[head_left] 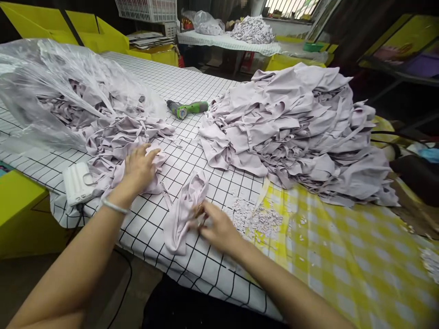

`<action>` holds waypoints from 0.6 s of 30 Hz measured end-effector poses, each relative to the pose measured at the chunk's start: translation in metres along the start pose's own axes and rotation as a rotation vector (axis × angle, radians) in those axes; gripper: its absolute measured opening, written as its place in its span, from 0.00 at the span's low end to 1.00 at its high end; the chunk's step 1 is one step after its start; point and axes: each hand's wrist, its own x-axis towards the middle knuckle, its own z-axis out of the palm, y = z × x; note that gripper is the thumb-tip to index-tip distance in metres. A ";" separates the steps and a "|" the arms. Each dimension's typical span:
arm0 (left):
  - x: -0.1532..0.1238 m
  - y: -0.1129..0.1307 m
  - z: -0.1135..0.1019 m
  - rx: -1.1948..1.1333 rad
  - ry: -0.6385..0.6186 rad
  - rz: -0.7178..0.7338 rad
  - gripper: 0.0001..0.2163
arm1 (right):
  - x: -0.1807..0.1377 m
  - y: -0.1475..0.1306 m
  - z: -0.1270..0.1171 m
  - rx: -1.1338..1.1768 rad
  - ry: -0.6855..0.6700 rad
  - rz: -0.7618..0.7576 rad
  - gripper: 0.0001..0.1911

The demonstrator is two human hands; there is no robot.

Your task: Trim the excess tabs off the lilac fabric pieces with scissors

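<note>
Right grip [219,228] blurred, perhaps touching fabric [177,228].

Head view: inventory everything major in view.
Big pile: 1, lilac, right
Left pile: 1, lilac, partly bagged
Plastic bag: 1, clear, left
Loose cloth: 1, lilac, front
Power tool: 1, green-grey, between piles
Device: 1, white, left edge
Scraps: many, pale, front right
Near table: 1, white-black cover, centre
Checked sheet: 1, yellow-white, front right
Back table: 1, white cover, rear
Crate: 1, white, rear
Left hand: 1, bare, on left pile
Right hand: 1, bare, at loose cloth
</note>
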 end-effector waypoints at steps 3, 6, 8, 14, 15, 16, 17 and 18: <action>-0.043 0.018 0.004 -0.035 -0.124 0.120 0.22 | 0.015 0.009 -0.030 -0.027 0.236 0.141 0.08; -0.076 0.034 0.011 -0.085 -0.297 0.228 0.16 | 0.021 0.012 -0.043 -0.035 0.258 0.132 0.09; -0.081 0.039 0.008 -0.107 -0.326 0.228 0.07 | 0.019 0.008 -0.037 -0.017 0.208 0.092 0.09; -0.064 0.066 -0.037 -0.375 -0.286 0.152 0.04 | 0.021 -0.013 -0.001 0.239 0.179 0.108 0.13; -0.062 0.074 -0.045 -0.511 -0.256 0.079 0.04 | 0.025 -0.015 0.004 0.308 0.171 0.101 0.15; -0.062 0.081 -0.052 -0.666 -0.230 -0.005 0.04 | 0.030 -0.016 0.006 0.368 0.158 0.093 0.15; -0.063 0.087 -0.058 -0.824 -0.209 -0.089 0.05 | 0.034 -0.015 0.008 0.414 0.143 0.092 0.13; -0.064 0.092 -0.063 -0.962 -0.191 -0.165 0.06 | 0.038 -0.014 0.009 0.443 0.134 0.101 0.12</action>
